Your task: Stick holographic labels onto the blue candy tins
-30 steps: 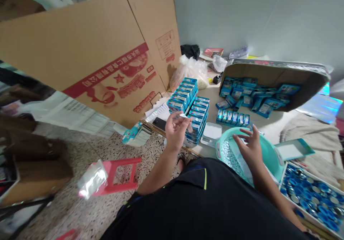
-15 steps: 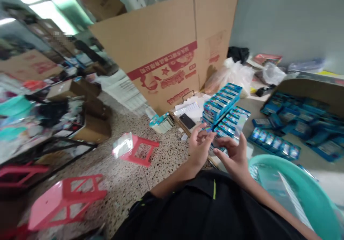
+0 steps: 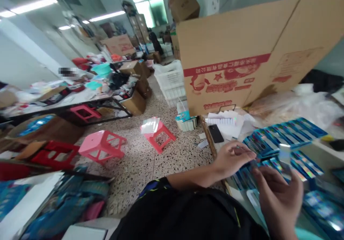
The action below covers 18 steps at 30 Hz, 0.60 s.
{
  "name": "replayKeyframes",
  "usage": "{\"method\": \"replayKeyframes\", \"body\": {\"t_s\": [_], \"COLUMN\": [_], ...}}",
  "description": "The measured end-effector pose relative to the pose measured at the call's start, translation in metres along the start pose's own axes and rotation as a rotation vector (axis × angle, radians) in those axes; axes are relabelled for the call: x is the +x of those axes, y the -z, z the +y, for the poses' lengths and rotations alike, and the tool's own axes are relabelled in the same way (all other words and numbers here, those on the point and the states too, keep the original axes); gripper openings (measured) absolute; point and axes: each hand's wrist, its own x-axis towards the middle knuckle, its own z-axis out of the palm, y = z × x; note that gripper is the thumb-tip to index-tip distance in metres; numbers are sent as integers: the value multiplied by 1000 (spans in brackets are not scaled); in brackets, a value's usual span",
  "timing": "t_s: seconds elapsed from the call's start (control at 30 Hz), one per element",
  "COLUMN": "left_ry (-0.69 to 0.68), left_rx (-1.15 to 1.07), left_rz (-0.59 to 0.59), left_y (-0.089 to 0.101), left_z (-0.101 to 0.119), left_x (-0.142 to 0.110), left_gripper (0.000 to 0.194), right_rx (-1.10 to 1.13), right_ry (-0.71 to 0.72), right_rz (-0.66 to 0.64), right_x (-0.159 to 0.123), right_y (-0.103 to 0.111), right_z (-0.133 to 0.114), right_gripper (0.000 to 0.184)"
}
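Note:
My left hand is closed in a pinch beside the rows of blue boxes; what it holds, if anything, is too small and blurred to name. Close to its fingertips is my right hand, closed, with a small clear plastic strip standing up from its fingers. Both hands are in front of the blue boxes, which they partly hide. A black phone lies on white papers left of the boxes.
A tall cardboard sheet stands behind the table. Pink stools are on the speckled floor to my left, one bearing a clear plastic packet. White crates and a cluttered long table stand farther back.
My view has swung left, bringing more of the room in and taking the teal basin almost out. My hands have come together from being apart, by the blue boxes.

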Motion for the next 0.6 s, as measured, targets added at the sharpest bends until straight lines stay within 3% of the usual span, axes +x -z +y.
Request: {"method": "replayKeyframes", "body": {"t_s": [0.07, 0.23, 0.43, 0.6], "left_ry": [-21, -249, -271, -351], "left_rx": [116, 335, 441, 329], "left_rz": [-68, -261, -743, -993], "left_y": [5, 26, 51, 44], "left_z": [14, 35, 12, 8], "left_x": [7, 38, 86, 107], "left_gripper": [51, 32, 26, 16], "right_rx": [-24, -177, -354, -253], "right_ry": [62, 280, 393, 315], "right_rz": [-16, 19, 180, 432], "right_x": [9, 27, 15, -5], "right_y": [-3, -8, -2, -19], "right_z": [-3, 1, 16, 17], "right_gripper": [61, 46, 43, 45]}}
